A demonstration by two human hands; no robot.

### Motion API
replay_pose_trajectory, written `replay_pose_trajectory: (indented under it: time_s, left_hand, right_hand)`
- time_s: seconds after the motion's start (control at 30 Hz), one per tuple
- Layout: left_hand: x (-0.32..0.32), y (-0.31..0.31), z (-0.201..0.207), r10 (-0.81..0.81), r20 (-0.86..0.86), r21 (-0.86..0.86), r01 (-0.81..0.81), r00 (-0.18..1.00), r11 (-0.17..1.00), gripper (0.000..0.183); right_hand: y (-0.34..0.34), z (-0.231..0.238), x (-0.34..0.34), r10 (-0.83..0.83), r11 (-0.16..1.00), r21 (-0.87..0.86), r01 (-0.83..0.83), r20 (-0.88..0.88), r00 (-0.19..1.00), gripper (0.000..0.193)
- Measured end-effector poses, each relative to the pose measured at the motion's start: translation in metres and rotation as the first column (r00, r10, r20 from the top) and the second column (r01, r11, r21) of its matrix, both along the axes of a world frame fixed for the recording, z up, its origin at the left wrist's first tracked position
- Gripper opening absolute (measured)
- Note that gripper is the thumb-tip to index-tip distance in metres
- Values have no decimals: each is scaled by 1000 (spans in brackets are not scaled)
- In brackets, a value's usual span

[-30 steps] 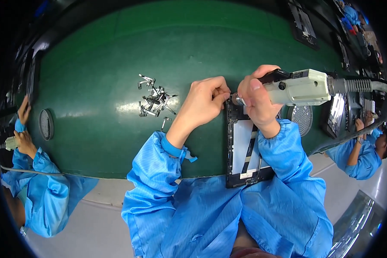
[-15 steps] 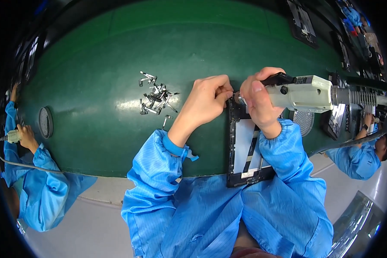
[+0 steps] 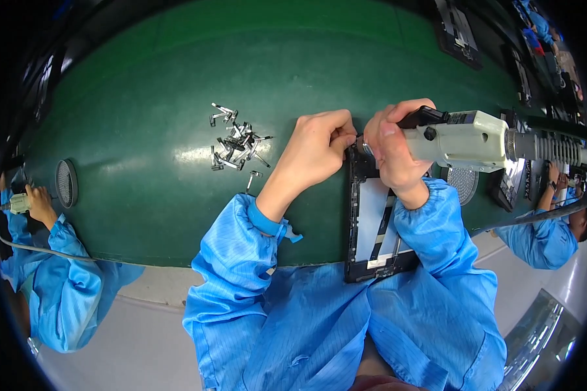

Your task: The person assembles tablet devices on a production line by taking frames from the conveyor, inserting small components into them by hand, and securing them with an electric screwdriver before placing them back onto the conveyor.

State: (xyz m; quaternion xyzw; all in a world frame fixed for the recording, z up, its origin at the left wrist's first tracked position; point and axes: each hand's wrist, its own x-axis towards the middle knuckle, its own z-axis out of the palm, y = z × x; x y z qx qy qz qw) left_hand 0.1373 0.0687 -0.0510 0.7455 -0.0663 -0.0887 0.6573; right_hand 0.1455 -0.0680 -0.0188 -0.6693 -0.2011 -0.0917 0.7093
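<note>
Power tool [image 3: 469, 141] gripped by right hand [image 3: 396, 148] is boxy and cream; left hand's [image 3: 316, 148] hold is unclear.

The working tip of the power tool [image 3: 469, 141] is hidden between the left hand [image 3: 314, 146] and the right hand [image 3: 398, 146]; whether anything is pinched by the left hand cannot be told; the far end of the black-framed panel [image 3: 374, 212] is covered by the hands and tool, and part of its right side by the right sleeve [image 3: 434, 228]; the round dish [image 3: 462, 186] is partly covered by the tool; the small parts [image 3: 241, 146] are too tangled to be counted; 2 people, the left co-worker [image 3: 65, 293] and the right co-worker [image 3: 544, 238], are partly cut off by the dark rim.
</note>
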Motion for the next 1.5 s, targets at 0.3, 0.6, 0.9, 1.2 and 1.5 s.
replay_pose_trajectory:
  time_s: [0.3, 0.6, 0.9, 1.2, 1.5]
  left_hand:
    - [0, 1, 10, -16, -52, 34, 17, 999, 999, 4]
    - [-110, -26, 42, 114, -55, 575, -62, 992, 815, 40]
    - [-180, -65, 53, 69, -370, -366, -214, 926, 906, 74]
    - [30, -15, 32, 568, -82, -430, -544, 819, 721, 58]
    - [199, 54, 0, 709, 229, 338, -738, 667, 584, 50]
  right_hand:
    - [-1, -7, -1, 25, 1000, 6, -25, 43, 999, 15]
    - [-41, 13, 38, 187, 782, 597, -181, 52, 981, 32]
    - [-28, 37, 42, 210, 758, 618, -209, 73, 975, 30]
    - [-151, 142, 12, 65, 696, 676, -242, 276, 959, 29]
    - [-248, 171, -16, -121, 675, 735, -62, 193, 974, 28]
